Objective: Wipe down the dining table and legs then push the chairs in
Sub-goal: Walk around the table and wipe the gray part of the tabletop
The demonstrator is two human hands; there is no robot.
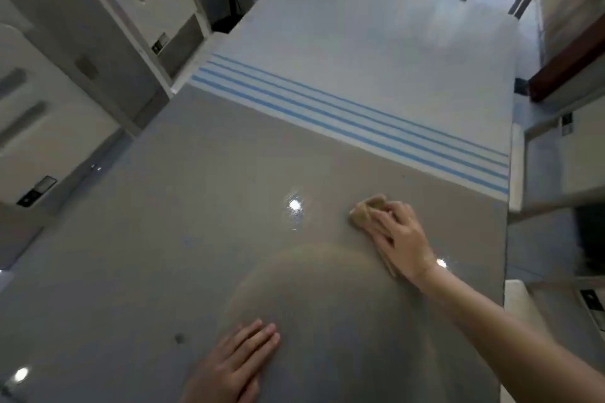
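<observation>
My left hand point(237, 361): nearest to me, at the bottom edge of view, laid flat on the surface with fingers stretched out and together, palm down, holding nothing.
Surface point(163, 239): glossy grey tabletop running away from me; it mirrors ceiling lights as bright spots, one near my left side at the bottom, one in the middle, one just by my right wrist. A small dark speck sits left of my left hand.
My right arm: bare, coming in from the lower right corner and reaching forward across the surface.
My right hand point(401, 235): further out than the left, toward the right side of the surface, palm down, fingers spread over the cloth and pressing it flat against the top.
Cloth point(366, 211): small, tan, bunched; most of it is under my right fingers, with a wad sticking out ahead and to the left of my fingertips. It is touching the surface, just right of the middle light spot.
Striped covering point(376, 75): white sheet with four blue lines along its near edge, lying over the far half of the surface, beyond my right hand and apart from the cloth.
Chairs on the left point(49, 114): pale, with slotted backs, standing close beside the left edge.
Chairs on the right point(556, 147): blurred frames near the right edge; I cannot tell how far they are tucked in.
</observation>
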